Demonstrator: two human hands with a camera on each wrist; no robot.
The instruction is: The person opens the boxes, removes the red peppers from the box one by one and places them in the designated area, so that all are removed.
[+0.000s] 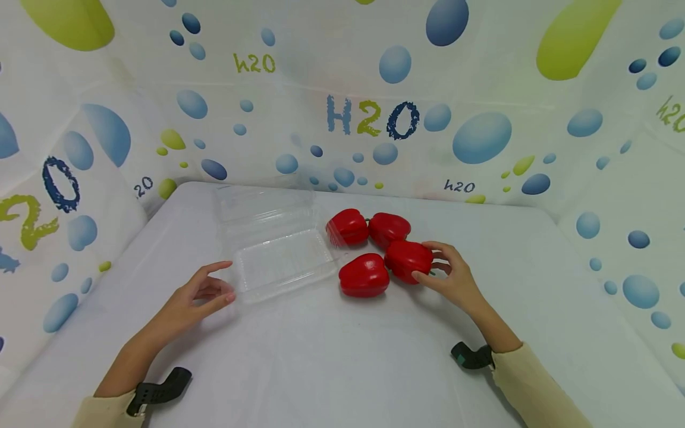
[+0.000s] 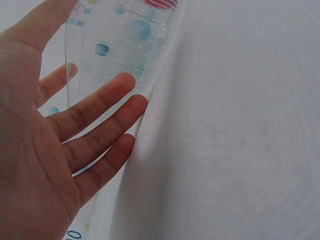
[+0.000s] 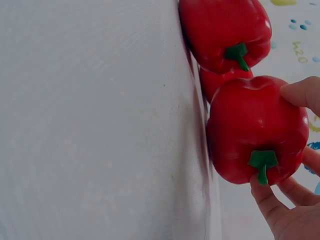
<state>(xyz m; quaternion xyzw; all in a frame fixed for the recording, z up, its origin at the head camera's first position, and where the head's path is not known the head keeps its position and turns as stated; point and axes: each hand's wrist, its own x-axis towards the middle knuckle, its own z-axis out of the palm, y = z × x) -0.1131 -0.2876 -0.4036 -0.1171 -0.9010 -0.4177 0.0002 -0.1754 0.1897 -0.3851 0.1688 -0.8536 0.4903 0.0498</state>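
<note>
Several red bell peppers with green stems lie grouped right of an open clear plastic clamshell box [image 1: 286, 261]. My right hand [image 1: 452, 276] holds the rightmost bell pepper [image 1: 408, 261], thumb on the near side and fingers on the far side. In the right wrist view, this bell pepper [image 3: 257, 127] sits between thumb and fingers, a fingertip by its stem. Beside it lies a front bell pepper [image 1: 364, 275]; behind are a left bell pepper [image 1: 348, 227] and another bell pepper [image 1: 389, 229]. My left hand [image 1: 195, 300] is at the box's left edge, fingers relaxed and apart.
The box's lid [image 1: 264, 205] is folded back toward the rear wall. A white cloth [image 1: 321, 362] covers the table. Behind and at both sides hangs a white sheet [image 1: 321, 59] printed with blue and green drops. Each wrist bears a black strap mount [image 1: 166, 389].
</note>
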